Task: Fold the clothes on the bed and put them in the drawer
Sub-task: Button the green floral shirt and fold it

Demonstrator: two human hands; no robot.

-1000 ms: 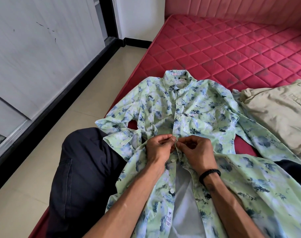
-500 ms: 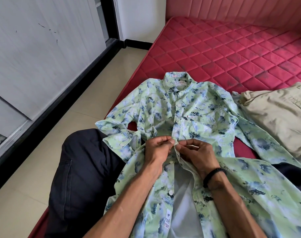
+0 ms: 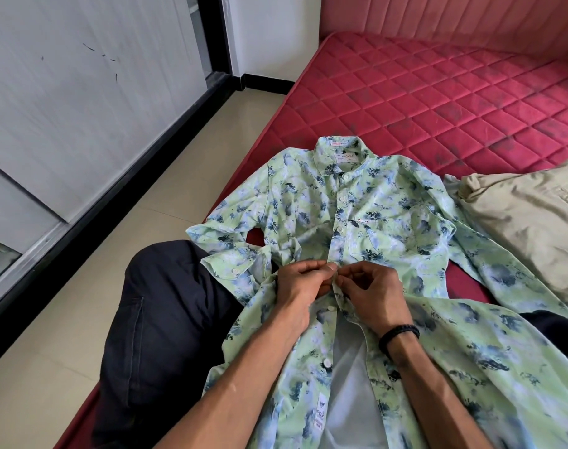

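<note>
A light green shirt with a blue flower print lies face up on the red quilted mattress, collar away from me, its lower part over my lap. Its upper buttons are closed; below my hands the front hangs open. My left hand pinches the left edge of the placket at mid-chest. My right hand, with a black band on the wrist, pinches the right edge against it. The fingertips of both meet over a button. Beige folded trousers lie to the right of the shirt.
My knee in dark trousers sticks out over the mattress's left edge. Beige floor tiles run along the bed. A grey wardrobe front with a black base stands at the left. A pink padded headboard backs the bed.
Both hands stay at the same button on the placket, fingers shifting slightly. The view has tilted a little, so the shirt sits slightly lower in frame.
</note>
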